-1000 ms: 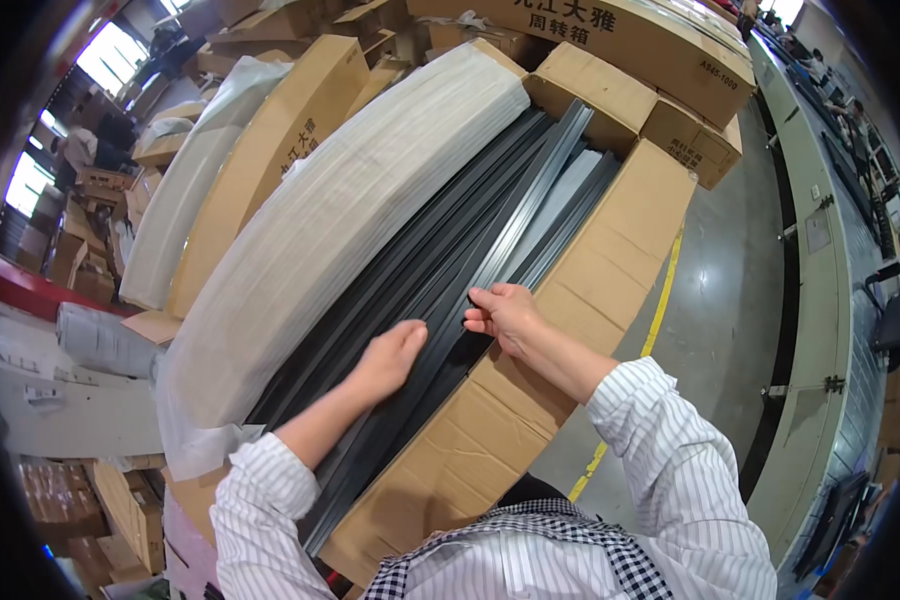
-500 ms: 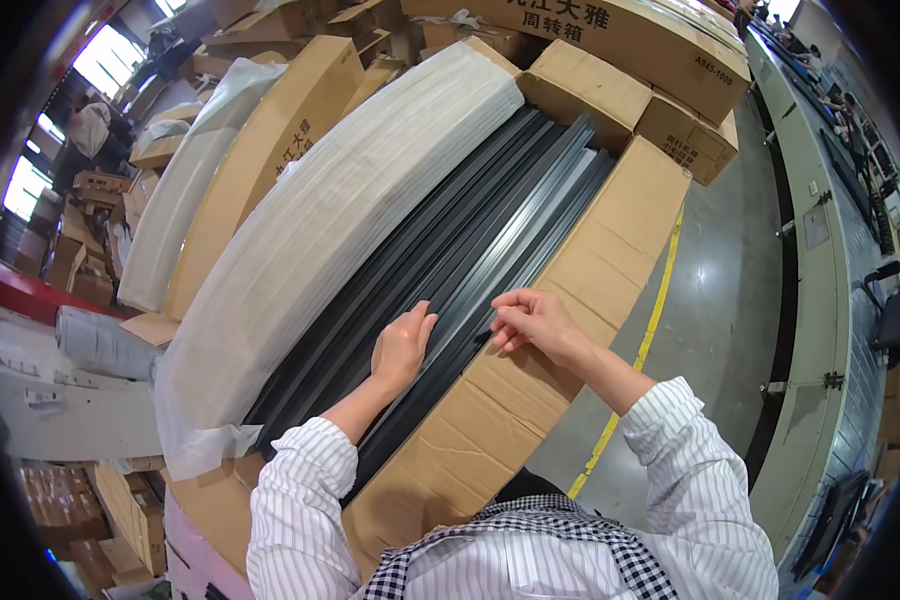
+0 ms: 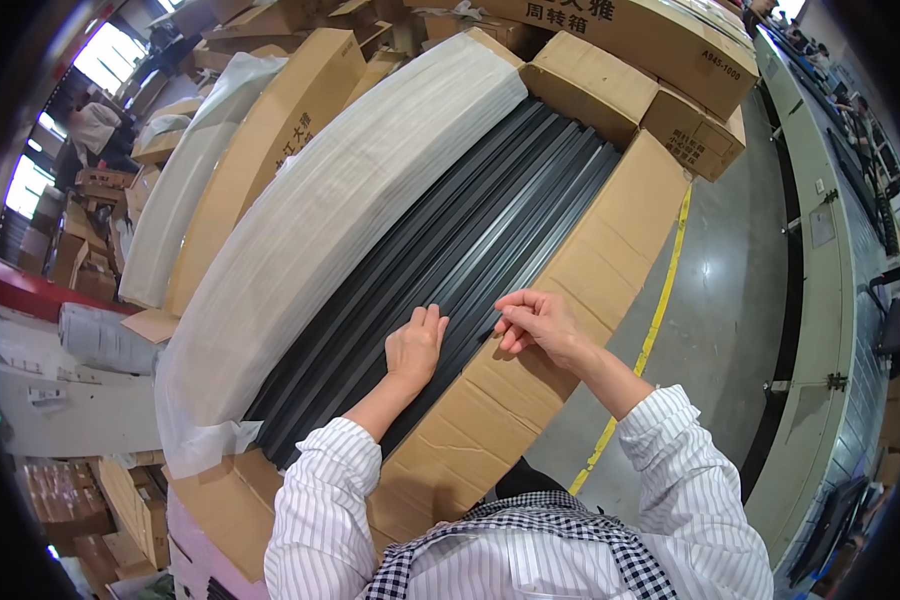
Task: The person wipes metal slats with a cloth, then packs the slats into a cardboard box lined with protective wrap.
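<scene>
Long dark strips point(image 3: 420, 235), some with a shiny face, lie side by side in an open cardboard box point(image 3: 570, 262). My left hand point(image 3: 416, 345) is over the strips near the box's near side, its fingers loosely bent and pointing up, with nothing seen in it. Close to the box's right flap is my right hand point(image 3: 538, 325), its fingers loosely curled and partly apart, holding nothing visible. Its fingertips are just above the strips' edge; whether they touch is unclear. White foam wrapping point(image 3: 340, 210) is folded over the left side of the box.
A large carton point(image 3: 650, 45) stands beyond the box, and another long carton point(image 3: 260, 170) is to the left. A yellow floor line point(image 3: 660, 320) runs along the right, beside a long pale green bench point(image 3: 820, 290). A person point(image 3: 95, 130) is at the far left.
The shiny strip that lay slanted between my hands now lies down among the others. My hands have let go of it; the left has moved right and the right has shifted slightly right.
</scene>
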Motion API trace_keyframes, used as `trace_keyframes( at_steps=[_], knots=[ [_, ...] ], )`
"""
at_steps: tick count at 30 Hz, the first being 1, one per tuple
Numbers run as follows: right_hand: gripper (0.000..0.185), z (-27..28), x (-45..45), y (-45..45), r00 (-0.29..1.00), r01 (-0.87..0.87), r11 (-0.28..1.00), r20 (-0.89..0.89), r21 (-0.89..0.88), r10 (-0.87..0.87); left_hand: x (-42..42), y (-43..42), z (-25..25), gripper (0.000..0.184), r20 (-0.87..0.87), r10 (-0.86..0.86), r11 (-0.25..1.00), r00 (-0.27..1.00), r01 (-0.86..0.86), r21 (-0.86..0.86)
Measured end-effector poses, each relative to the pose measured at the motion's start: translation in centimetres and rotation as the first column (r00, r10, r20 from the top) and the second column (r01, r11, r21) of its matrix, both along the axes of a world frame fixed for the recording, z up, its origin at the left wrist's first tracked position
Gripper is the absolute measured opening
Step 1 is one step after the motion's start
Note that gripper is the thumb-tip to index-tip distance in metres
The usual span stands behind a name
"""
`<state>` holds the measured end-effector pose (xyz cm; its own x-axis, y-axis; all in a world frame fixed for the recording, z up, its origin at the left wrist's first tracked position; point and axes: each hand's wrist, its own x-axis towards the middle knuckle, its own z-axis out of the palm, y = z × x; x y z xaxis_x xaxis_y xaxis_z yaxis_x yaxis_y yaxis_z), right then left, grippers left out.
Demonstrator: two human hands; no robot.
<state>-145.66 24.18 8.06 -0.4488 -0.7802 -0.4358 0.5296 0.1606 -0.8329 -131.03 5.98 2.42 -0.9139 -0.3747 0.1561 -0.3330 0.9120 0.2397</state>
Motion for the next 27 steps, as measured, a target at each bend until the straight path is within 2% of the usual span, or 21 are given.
trace_keyframes(
  at_steps=[2,3,6,7,10,14,19,22,26,27],
  knots=[
    [0.018,0.0,0.0,-0.1,1.000,-0.003,1.000,-0.003,-0.002,0.003,-0.4,-0.2,0.2,0.027,0.007,-0.067,0.983,0.998,0.067,-0.171],
    [0.018,0.1,0.1,0.0,1.000,0.003,1.000,-0.002,0.000,-0.003,-0.5,-0.2,0.1,0.027,0.009,-0.065,0.983,0.998,0.066,-0.170],
    [0.017,0.1,0.1,-0.1,1.000,0.005,1.000,0.001,0.004,-0.005,-0.8,-0.1,-0.2,0.041,-0.018,-0.086,0.996,0.996,0.086,0.037],
    [0.017,0.0,0.1,-0.1,1.000,0.007,1.000,-0.002,0.000,-0.007,-0.6,0.1,-0.2,0.041,-0.016,-0.079,0.996,0.997,0.080,0.037],
    [0.017,-0.4,0.1,0.0,1.000,0.010,1.000,0.003,-0.006,-0.010,0.0,0.9,-0.2,0.059,-0.084,-0.314,0.949,0.946,0.311,-0.041],
    [0.016,-0.1,-0.1,-0.2,1.000,0.001,1.000,-0.011,0.013,0.000,0.3,0.6,-1.8,0.072,-0.028,-0.320,0.941,0.947,0.321,0.106],
    [0.017,-0.4,0.0,-0.1,1.000,0.007,1.000,-0.010,0.026,-0.007,0.2,0.5,-1.9,0.071,-0.016,-0.295,0.950,0.955,0.295,0.099],
    [0.018,-0.2,0.0,-0.2,1.000,0.001,1.000,-0.014,0.013,-0.001,0.0,0.4,-1.9,0.072,-0.021,-0.291,0.956,0.956,0.292,0.019],
    [0.016,-0.5,-0.1,-0.5,0.999,0.012,0.999,-0.054,0.030,-0.010,0.7,-1.2,2.4,0.070,-0.049,-0.354,0.934,0.934,0.350,-0.077],
    [0.017,-0.5,-0.2,-0.6,0.999,0.009,1.000,-0.053,0.016,-0.008,0.8,-2.9,6.1,0.069,-0.045,-0.262,0.956,0.964,0.252,-0.149]
  ],
)
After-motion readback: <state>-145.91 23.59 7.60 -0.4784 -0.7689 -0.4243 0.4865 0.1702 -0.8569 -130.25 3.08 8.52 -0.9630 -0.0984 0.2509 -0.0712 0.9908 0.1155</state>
